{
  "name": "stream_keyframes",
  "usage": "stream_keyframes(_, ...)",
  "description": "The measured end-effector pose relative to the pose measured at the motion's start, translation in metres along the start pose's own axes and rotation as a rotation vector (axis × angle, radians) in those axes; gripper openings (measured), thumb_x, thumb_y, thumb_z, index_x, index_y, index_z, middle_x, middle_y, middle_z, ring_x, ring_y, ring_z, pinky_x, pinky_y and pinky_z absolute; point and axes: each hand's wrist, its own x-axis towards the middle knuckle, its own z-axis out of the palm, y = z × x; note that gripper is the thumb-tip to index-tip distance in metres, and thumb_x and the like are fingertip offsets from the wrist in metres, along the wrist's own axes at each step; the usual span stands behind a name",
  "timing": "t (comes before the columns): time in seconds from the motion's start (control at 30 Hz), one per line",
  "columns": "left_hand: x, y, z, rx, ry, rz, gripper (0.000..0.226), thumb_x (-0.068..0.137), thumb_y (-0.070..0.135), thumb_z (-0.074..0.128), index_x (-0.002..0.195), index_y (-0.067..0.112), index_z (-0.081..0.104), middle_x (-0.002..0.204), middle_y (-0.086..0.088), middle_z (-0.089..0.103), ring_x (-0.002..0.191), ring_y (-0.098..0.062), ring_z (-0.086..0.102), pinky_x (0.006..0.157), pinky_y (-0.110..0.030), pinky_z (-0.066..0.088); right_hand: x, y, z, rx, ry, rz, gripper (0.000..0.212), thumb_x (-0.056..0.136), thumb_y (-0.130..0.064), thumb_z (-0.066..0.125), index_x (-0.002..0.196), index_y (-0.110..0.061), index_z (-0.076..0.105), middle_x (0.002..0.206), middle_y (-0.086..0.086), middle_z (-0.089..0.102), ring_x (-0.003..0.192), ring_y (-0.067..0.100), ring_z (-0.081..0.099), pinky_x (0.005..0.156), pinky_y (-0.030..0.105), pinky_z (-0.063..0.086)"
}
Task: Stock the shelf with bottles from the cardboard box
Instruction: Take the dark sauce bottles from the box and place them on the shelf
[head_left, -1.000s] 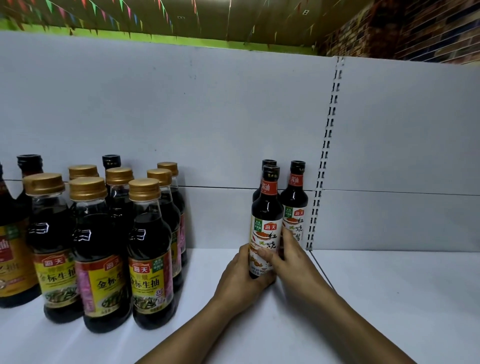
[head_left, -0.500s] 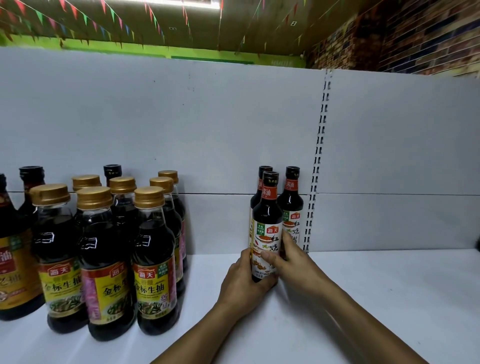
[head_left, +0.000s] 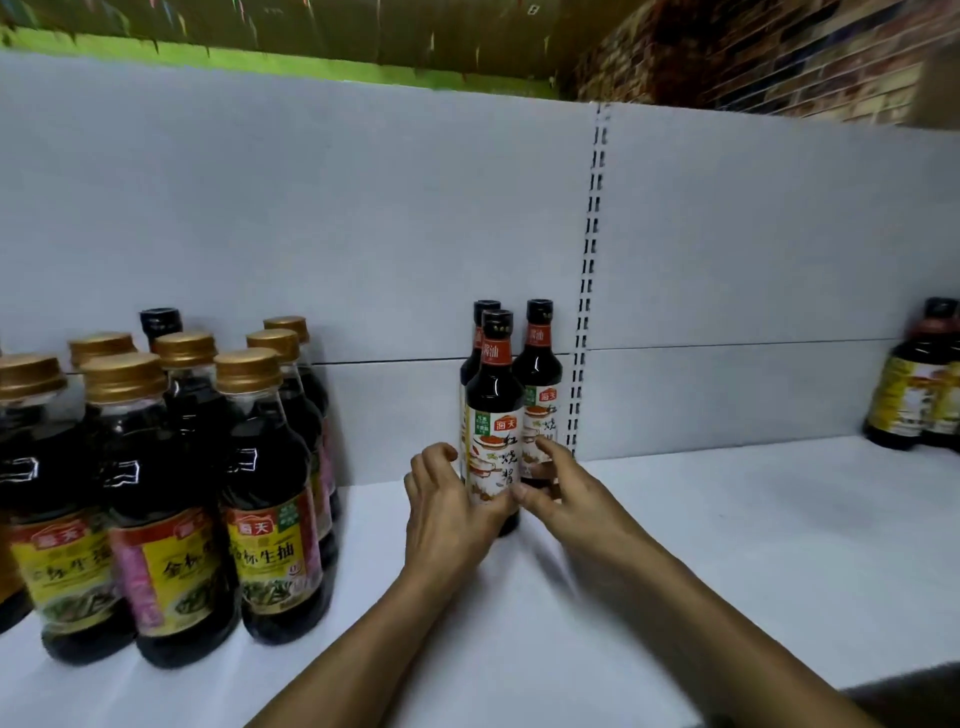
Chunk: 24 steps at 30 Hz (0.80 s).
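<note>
As fingers curl, left hand and right hand clasp bottle.

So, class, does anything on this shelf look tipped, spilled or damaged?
Nothing stands out. Bottles stand upright and capped, no spill on the shelf; left hand and right hand hold the front bottle straight.

front bottle before two bottles

A brick wall rises upper right, beside a green band under blurred bunting.
</note>
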Motion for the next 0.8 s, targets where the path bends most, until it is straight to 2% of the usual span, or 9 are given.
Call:
stream_keyframes(0.07, -0.003, 0.006, -0.004, 0.019, 0.058, 0.063, 0.068, 0.080, 0.053, 0.077, 0.121, 0.017, 0.037, 0.123, 0.003, 0.038, 0.124, -0.020, 0.037, 0.095, -0.039, 0.046, -0.008, -0.001, -0.004, 0.006, 0.017, 0.004, 0.063, 0.100, -0.026, 0.062, 0.155, -0.024, 0.031, 0.120, -0.016, 0.054, 0.086, -0.018, 0.054, 0.068, -0.004, 0.040)
stream_keyframes(0.13, -0.006, 0.012, -0.009, 0.040, 0.102, 0.144, 0.059, 0.081, 0.051, 0.077, 0.111, 0.019, 0.037, 0.114, 0.004, 0.038, 0.116, -0.020, 0.039, 0.090, -0.037, 0.047, -0.018, -0.004, -0.009, 0.003, 0.040, -0.002, 0.063, 0.100, -0.030, 0.062, 0.155, -0.024, 0.031, 0.122, -0.014, 0.054, 0.089, -0.013, 0.056, 0.071, 0.000, 0.042)
stream_keyframes(0.23, -0.011, 0.022, -0.021, 0.027, 0.126, 0.293, 0.040, 0.086, 0.039, 0.076, 0.101, 0.019, 0.044, 0.104, 0.003, 0.048, 0.102, -0.018, 0.044, 0.081, -0.030, 0.044, -0.037, -0.006, -0.020, 0.001, 0.058, -0.007, 0.062, 0.100, -0.034, 0.061, 0.154, -0.029, 0.032, 0.131, -0.011, 0.055, 0.100, -0.001, 0.060, 0.084, 0.014, 0.045)
stream_keyframes(0.3, -0.018, 0.033, -0.028, 0.018, 0.086, 0.393, 0.028, 0.089, 0.032, 0.074, 0.099, 0.019, 0.052, 0.099, 0.004, 0.056, 0.095, -0.016, 0.050, 0.075, -0.023, 0.045, -0.051, -0.004, -0.030, -0.005, 0.078, -0.007, 0.061, 0.100, -0.035, 0.061, 0.154, -0.032, 0.032, 0.134, -0.010, 0.054, 0.104, 0.003, 0.060, 0.091, 0.022, 0.048)
stream_keyframes(0.37, -0.028, 0.047, -0.030, 0.029, 0.013, 0.482, 0.023, 0.091, 0.028, 0.073, 0.104, 0.019, 0.057, 0.102, 0.006, 0.060, 0.094, -0.013, 0.053, 0.076, -0.012, 0.040, -0.065, -0.001, -0.042, -0.010, 0.106, -0.003, 0.061, 0.099, -0.038, 0.061, 0.153, -0.034, 0.033, 0.135, -0.009, 0.053, 0.108, 0.005, 0.060, 0.095, 0.025, 0.050)
stream_keyframes(0.43, -0.040, 0.064, -0.026, 0.058, -0.092, 0.557, 0.029, 0.091, 0.029, 0.073, 0.114, 0.020, 0.059, 0.111, 0.010, 0.059, 0.099, -0.008, 0.053, 0.082, -0.008, 0.037, -0.079, 0.005, -0.056, -0.006, 0.142, 0.006, 0.059, 0.098, -0.040, 0.061, 0.152, -0.036, 0.036, 0.135, -0.009, 0.054, 0.112, 0.006, 0.060, 0.099, 0.028, 0.051)
stream_keyframes(0.5, -0.051, 0.082, -0.015, 0.061, -0.193, 0.610, 0.039, 0.092, 0.034, 0.071, 0.128, 0.026, 0.055, 0.122, 0.014, 0.056, 0.108, -0.004, 0.052, 0.089, -0.010, 0.041, -0.095, 0.010, -0.073, 0.003, 0.171, 0.011, 0.056, 0.098, -0.040, 0.062, 0.150, -0.037, 0.039, 0.134, -0.010, 0.055, 0.113, 0.006, 0.060, 0.100, 0.028, 0.051)
stream_keyframes(0.63, -0.075, 0.113, 0.011, 0.042, -0.275, 0.670, 0.048, 0.095, 0.045, 0.063, 0.138, 0.036, 0.046, 0.130, 0.015, 0.054, 0.120, -0.002, 0.051, 0.099, -0.029, 0.051, -0.130, 0.023, -0.103, 0.015, 0.223, 0.020, 0.050, 0.100, -0.038, 0.059, 0.147, -0.038, 0.042, 0.134, -0.013, 0.056, 0.114, 0.002, 0.059, 0.100, 0.025, 0.051)
stream_keyframes(0.8, -0.123, 0.153, 0.060, -0.045, -0.353, 0.733, 0.044, 0.099, 0.041, 0.060, 0.140, 0.035, 0.046, 0.131, 0.017, 0.053, 0.125, 0.003, 0.049, 0.099, -0.025, 0.049, -0.184, 0.051, -0.143, 0.021, 0.291, 0.065, 0.044, 0.102, -0.030, 0.056, 0.144, -0.038, 0.047, 0.133, -0.015, 0.058, 0.117, 0.001, 0.058, 0.103, 0.028, 0.051)
